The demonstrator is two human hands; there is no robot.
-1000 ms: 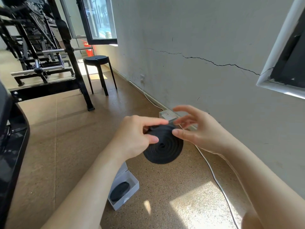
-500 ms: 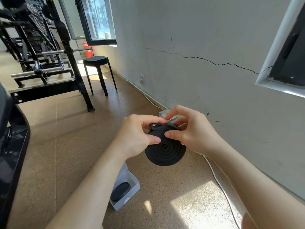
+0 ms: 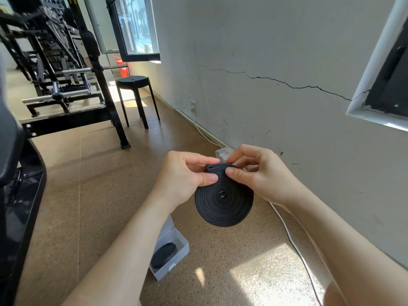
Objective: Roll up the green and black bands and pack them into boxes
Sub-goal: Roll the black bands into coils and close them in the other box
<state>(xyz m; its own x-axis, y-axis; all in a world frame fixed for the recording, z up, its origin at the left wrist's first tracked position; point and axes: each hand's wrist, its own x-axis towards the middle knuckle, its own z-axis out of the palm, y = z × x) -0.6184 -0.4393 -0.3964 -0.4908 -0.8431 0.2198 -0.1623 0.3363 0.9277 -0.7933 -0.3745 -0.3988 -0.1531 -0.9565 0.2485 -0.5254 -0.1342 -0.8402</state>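
A black band (image 3: 224, 202) wound into a flat spiral coil hangs in the air in front of me, held at its top edge. My left hand (image 3: 184, 176) pinches the coil's upper left with thumb and forefinger. My right hand (image 3: 256, 173) pinches the upper right, where the band's loose end lies along the top. Below on the floor, an open white box (image 3: 178, 250) holds another rolled black band (image 3: 164, 255), partly hidden by my left forearm. No green band is in view.
A small white box (image 3: 223, 153) sits by the wall behind my hands. A white cable (image 3: 293, 244) runs along the floor beside the wall. A black stool (image 3: 133, 85) and black gym equipment (image 3: 66, 85) stand further back on the left.
My right hand has closed from spread fingers onto the top of the coil. Both hands with the coil have shifted slightly; the loose end now lies flat on top.
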